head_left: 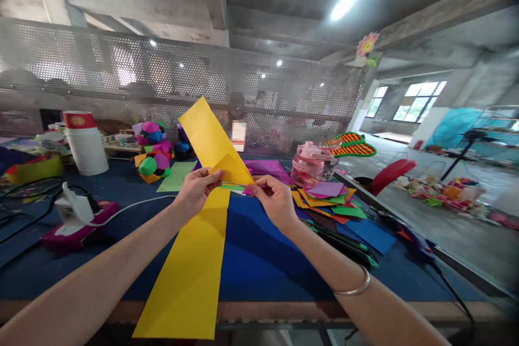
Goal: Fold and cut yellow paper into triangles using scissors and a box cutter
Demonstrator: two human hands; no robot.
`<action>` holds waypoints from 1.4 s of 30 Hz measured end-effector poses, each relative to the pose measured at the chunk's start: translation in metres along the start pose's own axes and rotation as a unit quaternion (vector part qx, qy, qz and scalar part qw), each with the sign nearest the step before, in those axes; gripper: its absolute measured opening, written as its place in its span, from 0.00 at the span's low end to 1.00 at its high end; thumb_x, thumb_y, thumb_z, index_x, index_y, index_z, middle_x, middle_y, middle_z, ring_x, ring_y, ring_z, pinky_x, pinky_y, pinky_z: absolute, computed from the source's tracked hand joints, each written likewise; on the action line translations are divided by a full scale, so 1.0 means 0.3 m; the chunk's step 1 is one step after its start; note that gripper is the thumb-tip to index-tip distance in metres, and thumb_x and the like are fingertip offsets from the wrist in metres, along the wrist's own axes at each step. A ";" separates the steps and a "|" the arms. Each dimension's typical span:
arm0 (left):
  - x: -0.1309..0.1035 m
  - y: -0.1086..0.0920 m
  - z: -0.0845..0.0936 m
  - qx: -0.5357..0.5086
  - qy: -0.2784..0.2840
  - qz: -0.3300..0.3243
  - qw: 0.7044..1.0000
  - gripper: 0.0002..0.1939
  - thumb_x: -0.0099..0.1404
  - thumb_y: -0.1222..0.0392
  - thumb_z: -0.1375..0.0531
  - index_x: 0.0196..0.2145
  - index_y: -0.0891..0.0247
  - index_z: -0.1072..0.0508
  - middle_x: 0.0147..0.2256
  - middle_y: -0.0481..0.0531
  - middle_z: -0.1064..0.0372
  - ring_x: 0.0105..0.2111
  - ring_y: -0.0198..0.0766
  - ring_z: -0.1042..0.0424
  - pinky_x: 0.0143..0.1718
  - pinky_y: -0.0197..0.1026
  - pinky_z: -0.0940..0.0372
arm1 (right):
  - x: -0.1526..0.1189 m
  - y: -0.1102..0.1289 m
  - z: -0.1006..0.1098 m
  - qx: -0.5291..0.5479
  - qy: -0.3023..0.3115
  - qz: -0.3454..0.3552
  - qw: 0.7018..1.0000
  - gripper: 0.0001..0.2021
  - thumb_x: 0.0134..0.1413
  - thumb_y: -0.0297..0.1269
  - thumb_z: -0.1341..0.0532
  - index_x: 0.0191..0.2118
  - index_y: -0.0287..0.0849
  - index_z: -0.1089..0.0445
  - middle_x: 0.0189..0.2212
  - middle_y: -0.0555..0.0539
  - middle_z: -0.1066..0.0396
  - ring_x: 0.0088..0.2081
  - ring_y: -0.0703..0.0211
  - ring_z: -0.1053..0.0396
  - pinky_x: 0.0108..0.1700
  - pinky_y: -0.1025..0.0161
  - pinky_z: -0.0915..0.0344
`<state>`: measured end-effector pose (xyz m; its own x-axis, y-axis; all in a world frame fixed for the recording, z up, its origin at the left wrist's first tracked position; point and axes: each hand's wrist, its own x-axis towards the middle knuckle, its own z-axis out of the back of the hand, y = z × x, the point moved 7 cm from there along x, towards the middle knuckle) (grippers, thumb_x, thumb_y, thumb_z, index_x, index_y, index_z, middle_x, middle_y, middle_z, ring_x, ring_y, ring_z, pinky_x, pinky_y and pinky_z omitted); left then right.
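My left hand and my right hand hold a yellow paper strip up above the table. Its near end is folded over into a flap, pinched between left thumb and fingers. At the lower right corner of the fold, my right fingertips press the paper together. Beneath my hands lies another yellow paper strip, its near end reaching past the table's front edge. Beside it is a blue sheet. Purple sheets and a light green sheet lie behind my hands.
Cut colored paper, a pink-lidded jar and a green-black cutter are at right, with a corded tool beyond. At left stand stacked paper cups, a power strip and colorful paper balls. A perforated screen rises behind.
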<state>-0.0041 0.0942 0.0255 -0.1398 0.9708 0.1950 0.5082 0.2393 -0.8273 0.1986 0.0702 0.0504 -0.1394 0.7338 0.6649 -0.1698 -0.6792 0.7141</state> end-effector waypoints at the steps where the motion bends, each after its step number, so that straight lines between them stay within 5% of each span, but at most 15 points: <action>1: -0.003 -0.001 -0.002 -0.001 -0.003 -0.003 1.000 0.17 0.41 0.64 0.23 0.26 0.70 0.24 0.26 0.48 0.27 0.25 0.30 0.28 0.30 0.32 0.30 | -0.001 0.001 0.000 0.008 -0.006 -0.011 1.000 0.15 0.54 0.52 0.35 0.29 0.44 0.29 0.27 0.48 0.25 0.27 0.59 0.30 0.31 0.62 0.33; 12: -0.027 -0.005 0.002 -0.011 -0.053 -0.043 0.998 0.21 0.34 0.60 0.21 0.24 0.67 0.24 0.25 0.45 0.28 0.26 0.30 0.28 0.28 0.31 0.31 | -0.013 -0.015 -0.001 0.072 -0.076 -0.092 0.990 0.17 0.44 0.51 0.30 0.26 0.45 0.35 0.22 0.51 0.28 0.25 0.59 0.29 0.30 0.62 0.32; 25: -0.030 -0.004 0.007 0.010 -0.052 -0.037 0.998 0.20 0.35 0.59 0.21 0.24 0.68 0.24 0.26 0.48 0.28 0.26 0.32 0.27 0.27 0.32 0.31 | -0.017 -0.005 -0.001 0.098 -0.068 -0.110 0.987 0.16 0.43 0.49 0.29 0.25 0.44 0.31 0.20 0.50 0.28 0.25 0.58 0.29 0.30 0.61 0.32; 31: -0.026 -0.001 0.007 0.018 -0.049 -0.031 0.998 0.23 0.33 0.56 0.21 0.24 0.70 0.24 0.27 0.49 0.27 0.27 0.32 0.28 0.27 0.32 0.31 | -0.016 0.001 -0.005 0.116 -0.081 -0.088 0.986 0.19 0.39 0.52 0.28 0.24 0.44 0.33 0.34 0.46 0.22 0.33 0.56 0.27 0.37 0.58 0.29; 36: -0.023 0.006 0.008 0.023 -0.049 -0.025 0.998 0.24 0.32 0.55 0.21 0.23 0.70 0.24 0.25 0.49 0.28 0.23 0.31 0.29 0.27 0.34 0.31 | -0.019 0.011 -0.008 0.126 -0.091 -0.072 0.985 0.18 0.40 0.50 0.28 0.23 0.45 0.33 0.35 0.46 0.22 0.36 0.54 0.26 0.39 0.58 0.30; 42: -0.029 0.013 0.003 0.027 -0.047 -0.018 0.998 0.24 0.31 0.54 0.21 0.23 0.71 0.24 0.25 0.49 0.28 0.25 0.32 0.29 0.26 0.33 0.31 | -0.022 -0.023 0.008 0.101 -0.105 -0.089 0.985 0.17 0.40 0.48 0.27 0.23 0.44 0.32 0.23 0.50 0.28 0.26 0.61 0.33 0.30 0.62 0.36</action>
<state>-0.0017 0.0866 0.0202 -0.2372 0.9552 0.1772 0.4554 0.2704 -0.8482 0.2029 0.0699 0.0416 0.0846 0.8373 0.5402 0.0268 -0.5438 0.8388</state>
